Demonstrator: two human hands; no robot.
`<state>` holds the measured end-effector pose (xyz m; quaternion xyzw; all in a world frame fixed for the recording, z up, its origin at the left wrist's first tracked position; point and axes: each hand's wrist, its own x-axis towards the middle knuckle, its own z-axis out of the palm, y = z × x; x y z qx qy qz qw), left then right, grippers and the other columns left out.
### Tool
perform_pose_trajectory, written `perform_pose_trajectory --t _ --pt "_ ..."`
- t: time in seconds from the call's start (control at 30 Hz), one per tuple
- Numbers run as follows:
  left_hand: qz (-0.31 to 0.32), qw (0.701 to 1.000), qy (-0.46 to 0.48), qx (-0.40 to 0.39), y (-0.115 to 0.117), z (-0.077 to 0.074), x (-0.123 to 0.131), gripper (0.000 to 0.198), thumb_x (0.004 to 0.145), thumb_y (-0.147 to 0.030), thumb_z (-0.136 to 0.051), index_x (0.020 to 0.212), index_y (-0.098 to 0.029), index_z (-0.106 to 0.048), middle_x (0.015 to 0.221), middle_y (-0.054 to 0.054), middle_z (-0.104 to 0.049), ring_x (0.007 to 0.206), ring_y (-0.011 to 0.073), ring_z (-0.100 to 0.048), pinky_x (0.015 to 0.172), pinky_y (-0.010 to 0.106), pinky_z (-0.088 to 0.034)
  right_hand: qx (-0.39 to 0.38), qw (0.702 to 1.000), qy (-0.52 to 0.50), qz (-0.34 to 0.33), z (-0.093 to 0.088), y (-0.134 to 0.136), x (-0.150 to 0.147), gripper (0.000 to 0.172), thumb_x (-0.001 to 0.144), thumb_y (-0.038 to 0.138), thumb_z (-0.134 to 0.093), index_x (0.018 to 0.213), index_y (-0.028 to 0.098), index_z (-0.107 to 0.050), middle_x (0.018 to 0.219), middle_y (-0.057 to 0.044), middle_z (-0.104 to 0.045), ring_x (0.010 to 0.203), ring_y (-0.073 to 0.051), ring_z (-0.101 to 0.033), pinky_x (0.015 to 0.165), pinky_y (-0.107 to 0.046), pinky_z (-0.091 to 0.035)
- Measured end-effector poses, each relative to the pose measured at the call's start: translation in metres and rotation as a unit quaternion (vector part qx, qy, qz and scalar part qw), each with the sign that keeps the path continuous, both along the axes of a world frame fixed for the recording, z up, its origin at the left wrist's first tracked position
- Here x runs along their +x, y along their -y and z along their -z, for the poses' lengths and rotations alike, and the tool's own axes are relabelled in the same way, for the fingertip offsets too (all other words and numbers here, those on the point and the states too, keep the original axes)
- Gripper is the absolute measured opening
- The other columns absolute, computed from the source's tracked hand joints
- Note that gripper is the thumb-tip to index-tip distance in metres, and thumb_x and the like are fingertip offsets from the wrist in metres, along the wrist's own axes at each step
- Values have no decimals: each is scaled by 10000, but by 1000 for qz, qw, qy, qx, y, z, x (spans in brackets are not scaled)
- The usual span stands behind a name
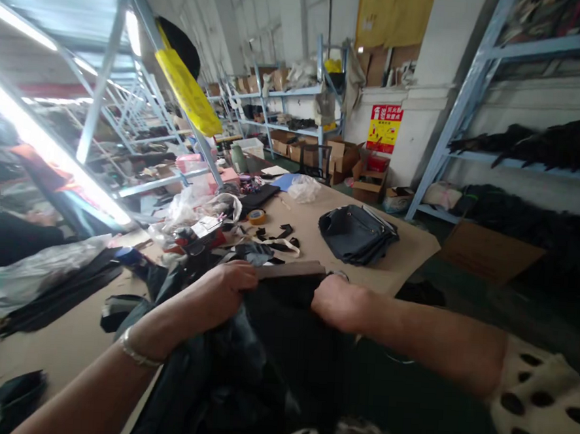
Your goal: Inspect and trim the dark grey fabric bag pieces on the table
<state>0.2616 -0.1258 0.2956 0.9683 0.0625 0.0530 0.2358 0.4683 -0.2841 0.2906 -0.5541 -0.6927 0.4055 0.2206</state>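
A dark garment (288, 328) hangs from both hands, with a beige-grey band (291, 269) along its upper edge. My left hand (222, 293) is closed on the left end of that edge. At the right end, my right hand (340, 303) grips it with curled fingers. The cloth between them is pulled fairly straight, and its lower part falls toward my lap in shadow. Just beyond the hands lie dark straps and scraps (273, 239) on the brown tabletop (315, 209). A folded stack of dark cloth (355, 233) sits beyond my right hand.
A yellow tape roll (257, 217) and a clear plastic bag (305, 189) lie farther back. Plastic-wrapped dark cloth (45, 284) covers part of the left side. A blue metal post (180, 86) rises at left. Shelves (529, 163) and a cardboard sheet (489, 251) stand right. Another person's dark sleeve (13, 236) shows far left.
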Motion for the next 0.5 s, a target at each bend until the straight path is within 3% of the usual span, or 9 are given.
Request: perform_pose_trajectory --t 0.07,0.1,0.17,0.23,0.3,0.37,0.43,0.5 --pt "-38 997 21 65 -8 11 -2 219 539 25 -365 576 -107 -536 663 34 -498 681 116 -445 624 240 -301 -17 996 -1 -82 -10 -10 -8 255 716 196 -634 484 151 -538 438 37 -411 550 -98 -447 641 -236 -404" --pt "-60 996 39 56 -13 18 -3 224 550 18 -370 594 -107 -550 672 33 -507 672 112 -449 620 238 -302 -27 991 -27 -131 -18 -14 -11 192 763 229 -582 593 142 -605 536 25 -499 606 -99 -479 658 -228 -409" --pt "-93 991 89 -43 -23 30 -7 168 629 -26 -440 643 -101 -589 736 44 -548 683 114 -485 634 232 -338 -31 982 -42 -181 -33 -26 -17 226 832 266 -477 809 135 -660 717 16 -588 687 -97 -517 672 -216 -413" --pt "-115 967 138 -181 -30 38 -10 80 666 -123 -536 629 -88 -597 779 60 -566 673 122 -513 611 226 -366 4 993 34 -116 -39 -38 -25 193 805 183 -501 687 115 -638 594 22 -526 622 -96 -486 658 -227 -394" --pt "-135 941 167 -263 -32 42 -14 130 651 -191 -597 585 -80 -602 786 74 -574 660 130 -526 588 224 -376 56 986 131 -87 -38 -48 -34 208 757 97 -568 550 117 -587 489 35 -430 567 -92 -437 660 -242 -366" --pt "-140 926 166 -309 -31 42 -19 152 611 -204 -643 541 -76 -600 763 81 -583 675 144 -541 609 228 -397 69 981 97 -151 -35 -55 -37 141 804 115 -555 701 109 -652 595 23 -518 632 -96 -477 695 -236 -367" --pt "-137 909 116 -376 -28 43 -26 149 636 -223 -675 655 -78 -649 773 67 -604 711 147 -551 655 229 -423 69 978 30 -194 -32 -60 -31 179 870 220 -520 936 126 -657 770 24 -584 719 -91 -511 691 -200 -367" --pt "-171 871 73 -454 -26 49 -32 178 687 -239 -673 791 -94 -665 773 36 -621 690 126 -547 653 223 -440 83 990 -7 -112 -24 -65 -15 203 870 294 -534 889 117 -632 728 38 -538 680 -75 -475 627 -174 -340"
